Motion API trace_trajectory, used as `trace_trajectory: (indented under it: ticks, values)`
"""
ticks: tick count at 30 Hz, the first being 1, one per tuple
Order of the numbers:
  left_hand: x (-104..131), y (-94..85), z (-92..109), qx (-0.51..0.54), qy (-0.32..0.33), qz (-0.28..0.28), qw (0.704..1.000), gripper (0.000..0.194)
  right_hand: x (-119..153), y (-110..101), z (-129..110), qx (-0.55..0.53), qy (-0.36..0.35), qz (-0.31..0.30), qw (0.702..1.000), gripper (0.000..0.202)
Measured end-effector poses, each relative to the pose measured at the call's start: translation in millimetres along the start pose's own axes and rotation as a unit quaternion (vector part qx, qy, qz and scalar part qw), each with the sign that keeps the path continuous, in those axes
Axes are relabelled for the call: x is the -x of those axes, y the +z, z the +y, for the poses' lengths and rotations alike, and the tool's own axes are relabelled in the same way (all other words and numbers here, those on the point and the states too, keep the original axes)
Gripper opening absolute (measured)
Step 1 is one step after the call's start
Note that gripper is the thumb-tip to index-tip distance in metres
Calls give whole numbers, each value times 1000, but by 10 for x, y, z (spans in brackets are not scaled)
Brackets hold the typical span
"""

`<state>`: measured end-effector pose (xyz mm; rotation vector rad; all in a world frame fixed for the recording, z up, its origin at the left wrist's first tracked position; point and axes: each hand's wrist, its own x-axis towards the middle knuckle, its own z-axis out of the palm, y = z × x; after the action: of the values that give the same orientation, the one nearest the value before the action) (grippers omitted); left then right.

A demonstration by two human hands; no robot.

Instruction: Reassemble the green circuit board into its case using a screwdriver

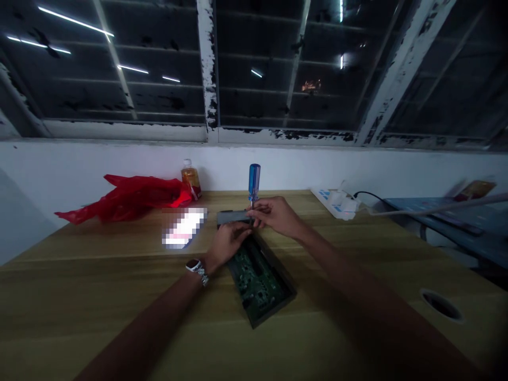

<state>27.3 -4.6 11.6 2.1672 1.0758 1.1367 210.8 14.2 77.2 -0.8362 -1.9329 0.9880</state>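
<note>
A screwdriver [254,180] with a blue handle stands upright, its shaft pinched between the fingers of my right hand [273,216]. Its tip is hidden behind the fingers, near the far end of a dark casing [292,291]. Inside that casing lies a green circuit board [260,286], slanting across the table. My left hand [229,243] rests at the upper left of the casing, fingers together close to the screwdriver; whatever they hold, if anything, is hidden. Just behind the left hand lies a grey part [231,216], partly covered.
On the wooden table [119,296], a blurred bright phone-like object [184,227] lies left of the hands. Behind it are a red plastic bag [138,197] and a bottle [191,179]. A white power strip [335,203] with a cable sits at the back right. A round hole [442,305] is at right.
</note>
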Motion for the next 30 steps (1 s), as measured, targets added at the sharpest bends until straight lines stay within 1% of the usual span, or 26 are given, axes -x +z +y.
trace_trajectory:
  ticks: [5,7,9,11,13,15,17,21,23,27,28,30]
  values:
    - [-3,25,46,-18,-47,68,996,18,-16,79,63,-2,-8,60,998,25]
    - [3,32,59,-20,-54,76,995,15,-13,131,68,17,-16,86,996,27]
    - [13,29,67,-16,-48,68,996,14,-5,166,60,42,-25,108,993,28]
    - [24,18,66,-6,-35,49,998,16,3,173,42,51,-26,99,993,23]
    - [32,6,55,-3,-22,29,999,20,8,153,18,31,-16,57,998,20]
    - [34,-2,36,-1,-11,15,1000,22,6,119,-4,6,-5,14,1000,22]
    - [31,-3,17,6,0,2,1000,24,-2,88,-14,-1,0,1,1000,20]
    - [23,14,-5,11,3,-7,1000,21,-12,82,8,6,-2,43,999,20]
    - [22,31,-7,2,-11,13,1000,19,-12,112,21,16,-5,69,997,24]
    - [22,60,7,-11,-41,74,996,17,-15,195,27,58,-24,100,993,27]
    - [23,61,12,-8,-41,80,996,15,-15,209,28,69,-28,110,991,28]
    - [25,54,20,6,-36,74,997,14,-13,221,31,93,-31,129,987,31]
